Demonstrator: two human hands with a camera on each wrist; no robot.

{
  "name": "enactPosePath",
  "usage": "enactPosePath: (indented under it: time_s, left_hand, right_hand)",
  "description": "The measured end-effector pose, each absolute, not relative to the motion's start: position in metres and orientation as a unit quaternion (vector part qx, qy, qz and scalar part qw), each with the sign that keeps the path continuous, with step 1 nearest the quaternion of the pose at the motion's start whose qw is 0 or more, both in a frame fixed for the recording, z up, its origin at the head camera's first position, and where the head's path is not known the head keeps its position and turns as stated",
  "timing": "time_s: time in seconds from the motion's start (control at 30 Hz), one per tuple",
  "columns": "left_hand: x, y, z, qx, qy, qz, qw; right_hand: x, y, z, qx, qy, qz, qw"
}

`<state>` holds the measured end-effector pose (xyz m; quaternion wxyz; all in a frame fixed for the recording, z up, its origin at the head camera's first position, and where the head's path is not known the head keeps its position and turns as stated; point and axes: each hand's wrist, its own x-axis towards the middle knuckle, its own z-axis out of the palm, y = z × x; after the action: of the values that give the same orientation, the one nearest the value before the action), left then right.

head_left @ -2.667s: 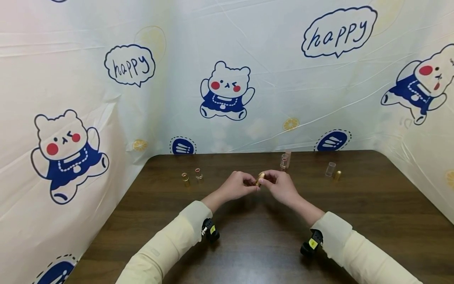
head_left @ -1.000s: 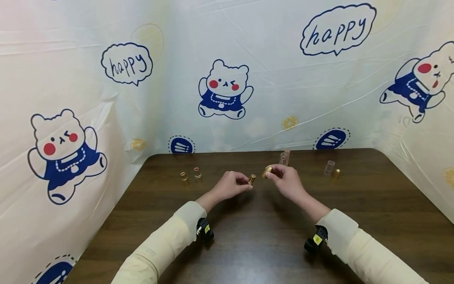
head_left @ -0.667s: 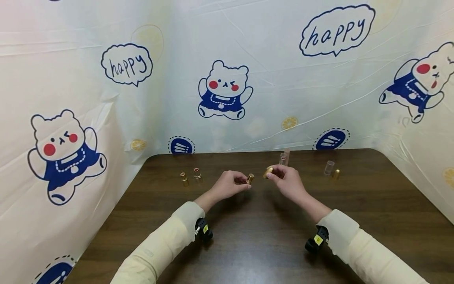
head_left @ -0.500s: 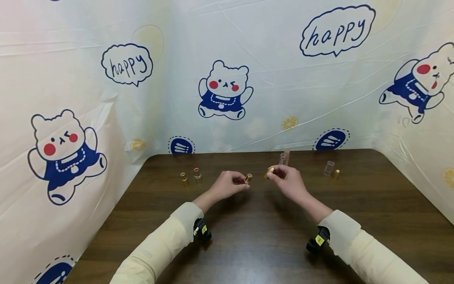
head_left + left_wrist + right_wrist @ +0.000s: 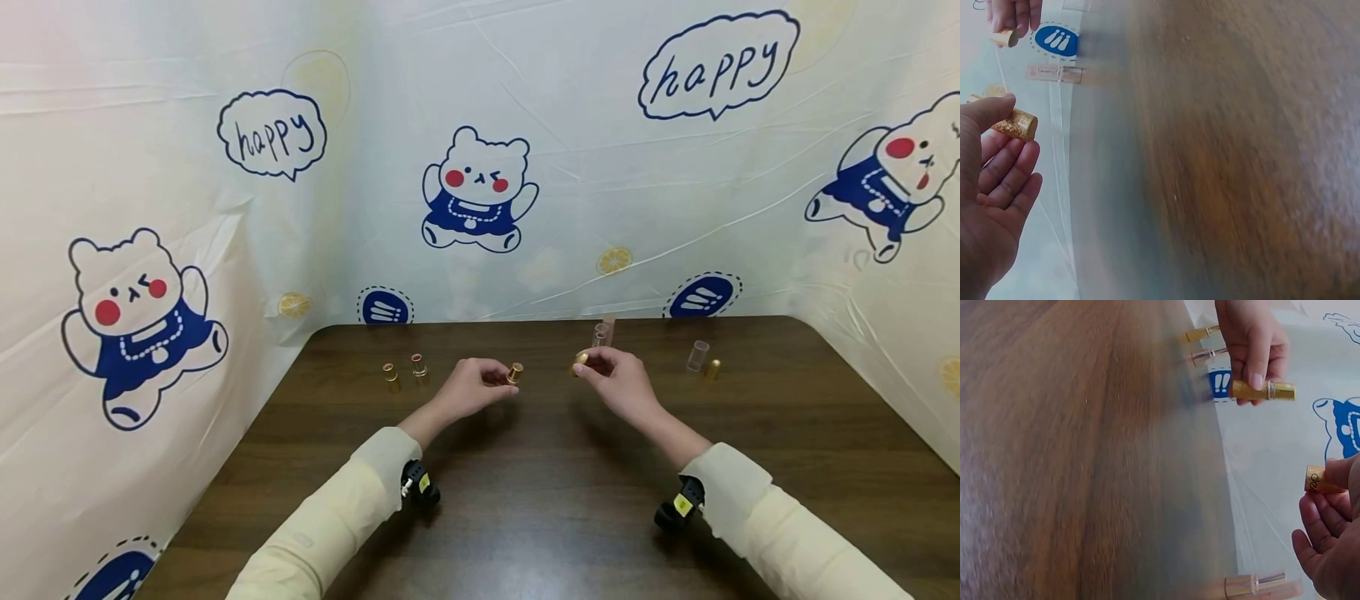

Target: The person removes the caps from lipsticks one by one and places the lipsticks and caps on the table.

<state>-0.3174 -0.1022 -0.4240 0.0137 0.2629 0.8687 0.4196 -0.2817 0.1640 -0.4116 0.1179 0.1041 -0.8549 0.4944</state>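
In the head view my left hand (image 5: 468, 390) pinches an uncapped gold lipstick (image 5: 515, 372), upright and a little tilted above the table. To its right, my right hand (image 5: 624, 385) holds a gold lipstick cap (image 5: 580, 362) between thumb and fingers. A clear gap separates the two pieces. The left wrist view shows the lipstick's textured gold base (image 5: 1021, 125) under the thumb. Dark lettering marks the gold cap (image 5: 1316, 480) in the right wrist view, its far end covered by the fingers.
Two uncapped lipsticks, one gold (image 5: 391, 377) and one with a red tip (image 5: 419, 367), stand at the back left of the brown table (image 5: 525, 517). Behind my right hand stands a clear-cased lipstick (image 5: 601, 335). A clear cap (image 5: 697, 356) and another gold cap (image 5: 713, 369) stand farther right.
The gold lipstick and cap were together between both hands; they came apart. Since then my left hand has drifted left with the lipstick and my right hand right with the cap.
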Motion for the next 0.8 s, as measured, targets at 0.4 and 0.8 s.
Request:
enactPosePath:
  time_s: [0.4,0.8]
  left_hand:
    - [-0.319,-0.111,-0.419,0.242,0.877,0.416,-0.002]
    - [-0.32,-0.127,-0.417,0.22,0.885,0.41,-0.016]
  right_hand:
    - [-0.285,0.181,-0.409,0.092,-0.867,0.475,0.118]
    - [-0.288,0.208,-0.407,0.069,-0.882,0.449,0.128]
